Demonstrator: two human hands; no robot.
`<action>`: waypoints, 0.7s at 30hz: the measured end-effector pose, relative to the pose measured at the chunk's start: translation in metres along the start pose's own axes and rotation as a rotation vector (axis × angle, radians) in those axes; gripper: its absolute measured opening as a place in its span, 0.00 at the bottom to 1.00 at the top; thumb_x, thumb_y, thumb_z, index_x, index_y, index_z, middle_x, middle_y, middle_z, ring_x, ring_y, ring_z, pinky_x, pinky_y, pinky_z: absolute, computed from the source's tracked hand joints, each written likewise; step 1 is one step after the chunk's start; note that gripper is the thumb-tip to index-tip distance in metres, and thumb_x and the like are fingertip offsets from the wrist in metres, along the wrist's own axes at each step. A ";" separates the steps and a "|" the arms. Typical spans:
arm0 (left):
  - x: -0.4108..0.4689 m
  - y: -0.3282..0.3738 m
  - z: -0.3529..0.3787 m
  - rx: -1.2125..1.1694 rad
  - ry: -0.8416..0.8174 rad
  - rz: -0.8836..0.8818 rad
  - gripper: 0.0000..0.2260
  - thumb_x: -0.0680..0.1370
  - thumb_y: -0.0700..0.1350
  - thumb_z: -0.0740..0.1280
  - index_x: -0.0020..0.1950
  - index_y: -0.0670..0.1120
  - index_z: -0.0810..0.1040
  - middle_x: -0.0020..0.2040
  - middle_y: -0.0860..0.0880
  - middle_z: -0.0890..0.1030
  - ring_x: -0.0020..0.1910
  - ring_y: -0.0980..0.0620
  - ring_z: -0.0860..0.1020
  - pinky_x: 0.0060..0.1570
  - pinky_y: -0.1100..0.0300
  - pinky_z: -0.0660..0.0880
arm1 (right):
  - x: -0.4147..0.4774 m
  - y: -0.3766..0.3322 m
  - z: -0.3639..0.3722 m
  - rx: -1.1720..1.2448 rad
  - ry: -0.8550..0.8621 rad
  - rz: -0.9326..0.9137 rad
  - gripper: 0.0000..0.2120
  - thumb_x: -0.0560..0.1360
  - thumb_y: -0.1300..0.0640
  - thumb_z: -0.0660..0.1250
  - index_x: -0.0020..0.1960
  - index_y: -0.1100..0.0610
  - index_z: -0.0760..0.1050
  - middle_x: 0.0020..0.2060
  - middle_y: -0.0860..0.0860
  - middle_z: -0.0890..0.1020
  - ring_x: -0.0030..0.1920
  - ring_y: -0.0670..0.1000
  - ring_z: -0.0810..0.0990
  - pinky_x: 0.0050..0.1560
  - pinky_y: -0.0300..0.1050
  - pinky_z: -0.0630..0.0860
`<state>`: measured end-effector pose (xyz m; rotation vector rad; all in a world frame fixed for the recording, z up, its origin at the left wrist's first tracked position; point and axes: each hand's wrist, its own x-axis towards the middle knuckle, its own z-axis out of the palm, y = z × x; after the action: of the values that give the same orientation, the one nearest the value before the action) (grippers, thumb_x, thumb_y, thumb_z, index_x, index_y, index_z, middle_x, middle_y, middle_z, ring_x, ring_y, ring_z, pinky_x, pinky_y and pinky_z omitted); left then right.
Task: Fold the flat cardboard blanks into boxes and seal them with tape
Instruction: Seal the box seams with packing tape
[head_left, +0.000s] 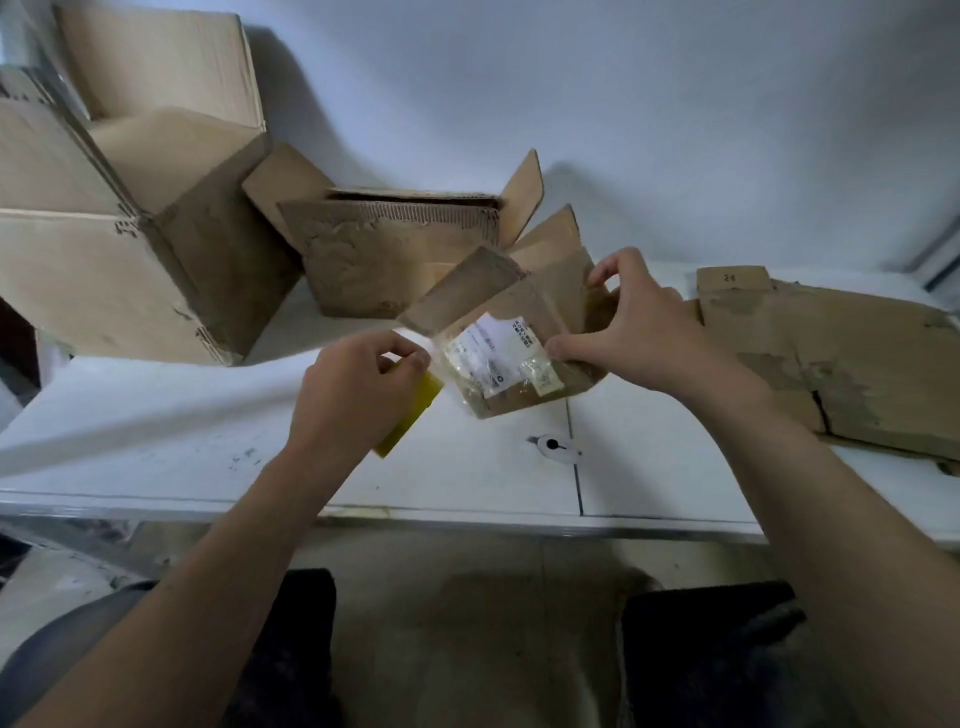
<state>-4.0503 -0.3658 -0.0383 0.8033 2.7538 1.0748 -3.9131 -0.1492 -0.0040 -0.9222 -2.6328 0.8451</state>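
Cardboard box, large (104, 270), open-topped, stands far L on bench (156, 441), w/ a second, lower open box (395, 260) just beside it toward centre, flaps up, against the wall. L hand (358, 395) is above the bench, thumb + forefinger pinched together on what looks like a clear tape strip (423, 340) running to the small box; a yellow flat piece (415, 410) pokes out under the palm, can't tell whether it's gripped. Small box (519, 400), the one being worked, is held tilted in the air betw. both hands at centre, flaps open, white label (493, 353) on the near face under glossy film. Below it a small white item w/ a dark spot (556, 448) lies on the bench. R hand (634, 332) grips the small box, thumb on the labelled face, fingers curled over a flap edge. Flat blanks (831, 364) lie stacked far R on the bench.
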 end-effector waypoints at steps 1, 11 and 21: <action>0.001 0.004 0.003 -0.016 0.000 -0.004 0.11 0.81 0.54 0.67 0.58 0.52 0.83 0.50 0.53 0.79 0.48 0.50 0.78 0.44 0.55 0.72 | 0.000 0.006 -0.005 0.038 0.033 0.023 0.36 0.59 0.35 0.77 0.57 0.44 0.61 0.52 0.47 0.76 0.56 0.57 0.74 0.52 0.56 0.77; 0.040 0.034 0.061 -0.120 -0.061 -0.014 0.13 0.80 0.52 0.67 0.64 0.55 0.80 0.59 0.51 0.80 0.53 0.48 0.77 0.43 0.56 0.73 | 0.025 0.077 -0.003 0.224 0.351 0.161 0.34 0.66 0.45 0.80 0.60 0.50 0.62 0.51 0.47 0.76 0.49 0.49 0.79 0.51 0.54 0.81; 0.094 0.018 0.089 0.029 -0.113 -0.038 0.15 0.78 0.47 0.67 0.65 0.53 0.79 0.56 0.48 0.81 0.50 0.45 0.78 0.45 0.55 0.76 | 0.072 0.094 0.070 0.033 0.162 0.101 0.28 0.72 0.44 0.75 0.64 0.47 0.64 0.58 0.54 0.69 0.57 0.58 0.72 0.50 0.48 0.71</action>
<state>-4.1004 -0.2532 -0.0825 0.7866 2.6850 0.9547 -3.9494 -0.0757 -0.1144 -1.0752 -2.4457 0.7985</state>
